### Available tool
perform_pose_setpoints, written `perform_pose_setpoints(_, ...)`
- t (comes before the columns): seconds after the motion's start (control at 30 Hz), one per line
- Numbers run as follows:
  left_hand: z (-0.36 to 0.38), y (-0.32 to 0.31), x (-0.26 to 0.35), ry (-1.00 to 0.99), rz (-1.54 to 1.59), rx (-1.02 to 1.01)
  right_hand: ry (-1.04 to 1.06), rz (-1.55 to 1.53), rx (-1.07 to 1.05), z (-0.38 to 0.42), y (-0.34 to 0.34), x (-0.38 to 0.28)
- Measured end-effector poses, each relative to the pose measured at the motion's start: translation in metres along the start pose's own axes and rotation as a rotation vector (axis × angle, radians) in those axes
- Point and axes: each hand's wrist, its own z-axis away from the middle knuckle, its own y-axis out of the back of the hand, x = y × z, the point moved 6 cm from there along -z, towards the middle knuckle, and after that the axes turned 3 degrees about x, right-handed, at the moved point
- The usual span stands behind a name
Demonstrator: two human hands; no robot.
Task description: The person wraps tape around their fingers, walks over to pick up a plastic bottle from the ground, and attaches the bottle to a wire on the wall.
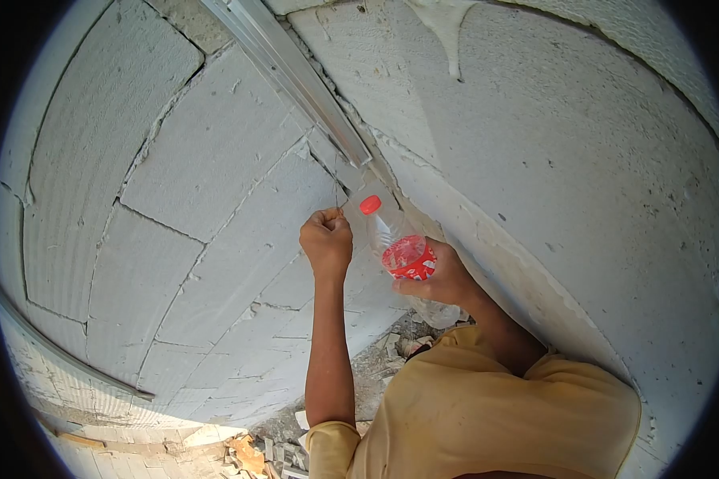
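My right hand (438,278) is wrapped round a clear plastic bottle (383,225) with a red cap and a red and white label. The bottle stands tilted, its cap toward the wall corner. To its left, my left hand (327,233) is closed in a pinch on a thin, dark wire or string (336,191) that rises from the fingertips. Just above both hands is the lower end of a metal channel (358,152) that runs down the corner.
A pale block wall (192,184) with cracked joints stands on the left, and a smoother wall (551,184) on the right. Broken rubble (284,451) lies on the ground below. A curved metal strip (80,363) is at the lower left. Hardened foam (447,36) hangs at the top.
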Motion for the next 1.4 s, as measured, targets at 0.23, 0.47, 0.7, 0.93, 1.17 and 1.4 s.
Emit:
perform_pose_setpoints(0.23, 0.010, 0.013, 0.017, -0.118, -0.073, 0.087, 0.009, 0.032, -0.008, -0.002, 0.001, 0.004)
perform_pose_setpoints(0.47, -0.002, -0.001, 0.010, 0.226, 0.971, -0.271, 0.051, 0.011, 0.000, -0.002, 0.000, 0.003)
perform_pose_setpoints(0.7, -0.007, -0.019, 0.006, 0.185, 0.819, -0.409, 0.077, -0.004, -0.001, 0.001, 0.001, 0.000)
perform_pose_setpoints(0.93, -0.016, 0.003, 0.024, -0.023, 0.778, -0.217, 0.025, 0.000, -0.011, -0.001, 0.004, 0.001)
perform_pose_setpoints(1.17, -0.042, 0.018, 0.047, 0.062, 1.074, -0.284, 0.086, -0.009, -0.006, 0.000, 0.001, -0.003)
perform_pose_setpoints(1.4, -0.041, 0.024, 0.033, 0.030, 0.915, -0.150, 0.081, 0.002, -0.013, 0.001, -0.004, 0.008)
